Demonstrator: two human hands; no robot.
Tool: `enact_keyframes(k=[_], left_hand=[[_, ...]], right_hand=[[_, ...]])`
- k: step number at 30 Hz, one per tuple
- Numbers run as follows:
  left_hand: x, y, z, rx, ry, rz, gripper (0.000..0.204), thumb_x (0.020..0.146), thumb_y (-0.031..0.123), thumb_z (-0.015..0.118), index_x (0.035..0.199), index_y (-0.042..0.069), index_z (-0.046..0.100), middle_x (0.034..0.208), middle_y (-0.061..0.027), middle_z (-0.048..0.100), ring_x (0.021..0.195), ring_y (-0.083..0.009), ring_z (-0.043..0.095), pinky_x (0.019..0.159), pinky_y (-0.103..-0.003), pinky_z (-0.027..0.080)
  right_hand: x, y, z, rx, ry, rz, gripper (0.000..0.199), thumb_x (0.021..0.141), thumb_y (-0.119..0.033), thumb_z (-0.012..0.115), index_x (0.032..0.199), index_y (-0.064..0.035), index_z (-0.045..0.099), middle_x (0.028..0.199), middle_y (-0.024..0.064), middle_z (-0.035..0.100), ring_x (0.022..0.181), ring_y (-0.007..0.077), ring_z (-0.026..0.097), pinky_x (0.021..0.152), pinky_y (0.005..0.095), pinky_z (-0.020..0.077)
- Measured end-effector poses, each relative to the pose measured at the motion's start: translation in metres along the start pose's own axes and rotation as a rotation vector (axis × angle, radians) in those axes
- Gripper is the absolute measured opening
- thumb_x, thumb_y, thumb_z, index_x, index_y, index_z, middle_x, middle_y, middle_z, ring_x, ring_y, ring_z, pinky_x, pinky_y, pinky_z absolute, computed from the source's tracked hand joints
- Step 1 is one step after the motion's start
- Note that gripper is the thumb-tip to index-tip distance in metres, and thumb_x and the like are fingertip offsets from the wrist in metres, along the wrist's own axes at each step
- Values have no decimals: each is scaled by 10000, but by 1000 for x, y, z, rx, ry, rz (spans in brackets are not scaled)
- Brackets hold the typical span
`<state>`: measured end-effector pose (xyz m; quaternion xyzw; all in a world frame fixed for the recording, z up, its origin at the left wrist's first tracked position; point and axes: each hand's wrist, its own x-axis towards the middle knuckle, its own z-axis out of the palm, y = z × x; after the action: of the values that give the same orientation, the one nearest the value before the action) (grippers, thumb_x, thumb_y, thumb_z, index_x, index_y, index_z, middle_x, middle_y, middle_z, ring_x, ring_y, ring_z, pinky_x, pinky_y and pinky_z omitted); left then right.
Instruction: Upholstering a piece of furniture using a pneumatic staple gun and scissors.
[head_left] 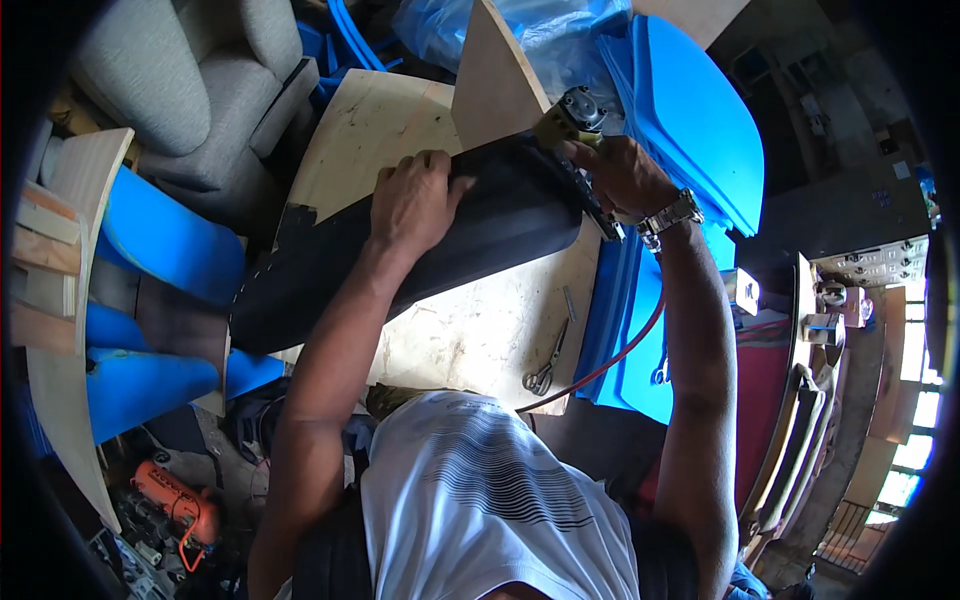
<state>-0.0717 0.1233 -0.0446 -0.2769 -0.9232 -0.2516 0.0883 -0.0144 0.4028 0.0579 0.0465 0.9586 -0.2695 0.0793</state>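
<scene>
A long panel covered in black material lies slantwise across a pale wooden worktop. My left hand rests on it, with fingers bent over its far edge. At the panel's right end, my right hand is closed around a pneumatic staple gun. The gun's nose is hidden, so I cannot tell whether it touches the panel. A red air hose runs down from near my right wrist. Scissors lie on the worktop near its front right corner.
An upright wooden board stands behind the panel. Blue foam sheets are stacked at the right. To the left are a wooden frame with blue foam and a grey upholstered seat. An orange compressor sits low at left.
</scene>
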Motion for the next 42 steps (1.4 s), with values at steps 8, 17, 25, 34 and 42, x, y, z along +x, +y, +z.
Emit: enact_keyframes(k=[8,17,25,34,42], left_hand=[[9,-9,11,-85,128,5,193,999,199,690,931,20,666,905,-216,746,872,-409,742,770,-511,585],[11,-9,6,-98,22,-108,256,1021,258,650,990,4,652,901,-226,740,855,-393,755,770,-497,602],[12,-9,6,-149,32,-124,237,1024,218,641,1153,23,600,1061,-235,745,972,-432,728,864,-541,581],[-2,-25,1,-247,400,115,299,929,118,736,1207,48,650,1138,-175,699,1105,-381,650,960,-486,515],[-94,-69,-65,58,223,-16,262,937,230,782,1133,61,736,1122,-109,692,1023,-343,641,902,-459,504]], right_hand=[[0,1,5,-10,-1,75,833,1009,-765,485,598,-64,667,495,40,628,488,144,675,528,328,551],[0,-24,24,-48,-23,-70,905,1014,-799,394,530,-73,632,466,33,610,423,142,647,526,316,574],[-8,-54,28,61,-77,-57,717,1030,-688,547,937,1,726,516,70,631,492,170,688,509,342,549],[-13,-79,48,-9,-9,90,676,1048,-593,584,837,29,745,540,130,646,558,259,732,596,420,578],[-12,-57,63,27,178,-245,657,1054,-595,573,881,26,697,527,90,633,456,184,665,460,309,530]])
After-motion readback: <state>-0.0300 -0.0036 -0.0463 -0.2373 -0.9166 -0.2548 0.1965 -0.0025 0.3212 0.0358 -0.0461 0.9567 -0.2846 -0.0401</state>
